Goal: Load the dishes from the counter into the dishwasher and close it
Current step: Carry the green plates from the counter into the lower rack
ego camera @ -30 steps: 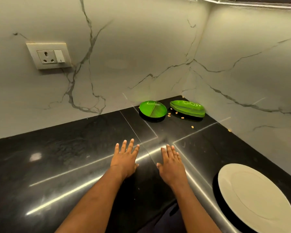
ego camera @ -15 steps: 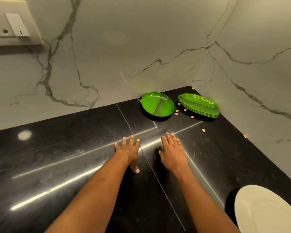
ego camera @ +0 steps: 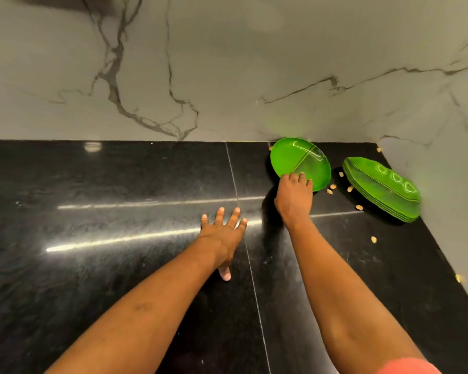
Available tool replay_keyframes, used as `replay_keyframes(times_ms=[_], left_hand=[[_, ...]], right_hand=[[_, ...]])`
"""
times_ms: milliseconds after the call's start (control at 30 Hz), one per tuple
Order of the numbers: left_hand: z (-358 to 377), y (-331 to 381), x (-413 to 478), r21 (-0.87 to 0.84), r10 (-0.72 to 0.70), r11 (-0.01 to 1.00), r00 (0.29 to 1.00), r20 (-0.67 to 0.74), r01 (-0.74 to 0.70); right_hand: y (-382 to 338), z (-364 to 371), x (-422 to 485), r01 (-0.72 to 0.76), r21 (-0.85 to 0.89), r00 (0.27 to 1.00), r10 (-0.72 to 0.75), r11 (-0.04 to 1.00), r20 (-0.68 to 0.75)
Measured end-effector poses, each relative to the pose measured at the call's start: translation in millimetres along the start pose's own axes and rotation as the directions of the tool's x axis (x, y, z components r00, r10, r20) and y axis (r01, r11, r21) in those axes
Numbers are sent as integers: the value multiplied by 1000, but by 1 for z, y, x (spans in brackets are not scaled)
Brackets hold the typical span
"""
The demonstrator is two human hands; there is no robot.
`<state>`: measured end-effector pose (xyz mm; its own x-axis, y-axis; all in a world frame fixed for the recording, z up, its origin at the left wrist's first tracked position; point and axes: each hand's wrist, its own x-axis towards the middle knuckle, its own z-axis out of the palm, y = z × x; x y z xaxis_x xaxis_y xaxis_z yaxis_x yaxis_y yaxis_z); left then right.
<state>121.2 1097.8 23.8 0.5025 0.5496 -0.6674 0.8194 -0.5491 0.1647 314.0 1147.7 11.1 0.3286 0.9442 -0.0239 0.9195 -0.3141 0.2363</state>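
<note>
A round green divided plate (ego camera: 303,160) lies on the black counter (ego camera: 119,211) near the back wall. My right hand (ego camera: 295,198) reaches to its near rim, and the fingers curl over that edge. To the right, in the corner, sits a stack of green leaf-shaped plates (ego camera: 381,187). My left hand (ego camera: 223,233) rests flat on the counter with its fingers spread, holding nothing, a hand's width to the left of the right wrist. No dishwasher is in view.
Several small tan shells or crumbs (ego camera: 333,187) lie scattered between and in front of the green plates. Marble walls (ego camera: 227,76) close the counter at the back and on the right, forming a corner.
My right hand moved forward and right from the counter onto the round green plate's near rim. The view came closer and the white plate at the right dropped out of sight.
</note>
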Motion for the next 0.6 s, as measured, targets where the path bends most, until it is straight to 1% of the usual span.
replay_keyframes(times_ms=[67, 133, 233, 300, 400, 467, 600], left_hand=[[1, 0, 1, 2, -4, 1000, 1000, 5, 4], [1, 1, 0, 4, -11, 1000, 1000, 6, 10], [-1, 2, 0, 11, -18, 1000, 1000, 14, 17], [-2, 3, -1, 7, -17, 1000, 1000, 13, 17], [-3, 2, 0, -4, -11, 1000, 1000, 18, 11], [-4, 2, -1, 5, -5, 1000, 1000, 26, 5], [-4, 1, -3, 13, 8, 1000, 1000, 11, -8]], right_hand=[[0, -2, 2, 22, 27, 999, -22, 999, -32], [1, -5, -1, 83, 44, 996, -81, 996, -33], [2, -10, -11, 167, -6, 986, -167, 986, -25], [4, -14, -21, 187, -21, 982, -187, 982, -25], [7, -21, -42, 189, 25, 978, -186, 982, -96], [13, -22, -60, 193, 15, 966, -188, 981, -180], [23, -28, -103, 173, 19, 949, -162, 985, -270]])
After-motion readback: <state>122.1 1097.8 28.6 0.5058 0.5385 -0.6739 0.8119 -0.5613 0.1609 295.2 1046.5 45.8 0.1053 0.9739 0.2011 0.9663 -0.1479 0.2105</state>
